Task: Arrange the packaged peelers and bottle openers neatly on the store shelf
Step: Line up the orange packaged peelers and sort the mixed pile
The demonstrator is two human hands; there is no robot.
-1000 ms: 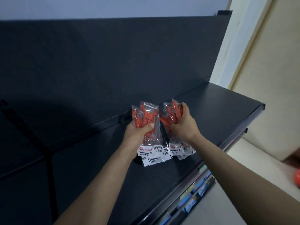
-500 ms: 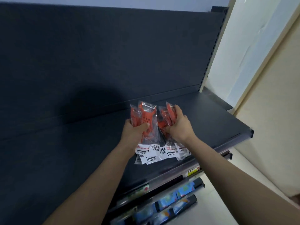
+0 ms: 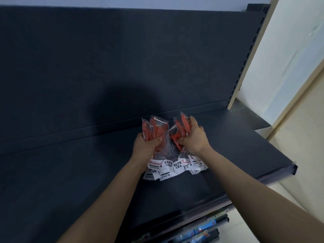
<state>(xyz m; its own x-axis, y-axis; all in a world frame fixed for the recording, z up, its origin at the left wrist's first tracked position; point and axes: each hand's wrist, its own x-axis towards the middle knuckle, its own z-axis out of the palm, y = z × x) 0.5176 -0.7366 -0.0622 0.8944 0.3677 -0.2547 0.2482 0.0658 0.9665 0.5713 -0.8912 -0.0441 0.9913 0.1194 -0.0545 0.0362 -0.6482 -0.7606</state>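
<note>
Two bunches of orange-red peelers in clear bags with white printed labels are held over the dark shelf [image 3: 236, 151]. My left hand [image 3: 145, 146] grips the left bunch of peeler packs [image 3: 156, 130], whose labels hang toward me. My right hand [image 3: 194, 137] grips the right bunch of peeler packs [image 3: 180, 127], labels also fanning out below the wrist. The two bunches touch in the middle, and their lower ends lie close to or on the shelf surface; contact is hard to tell. No bottle openers are visible.
The shelf's dark back panel [image 3: 122, 58] rises behind the hands. A slotted upright post [image 3: 249, 55] bounds the shelf on the right, with a pale wall [image 3: 289, 58] beyond. A lower shelf with blue packaged goods [image 3: 198, 232] shows under the front edge.
The camera view has shifted so the shelf and hands sit a little more to the right and lower. Both hands keep gripping their bunches, held close together.
</note>
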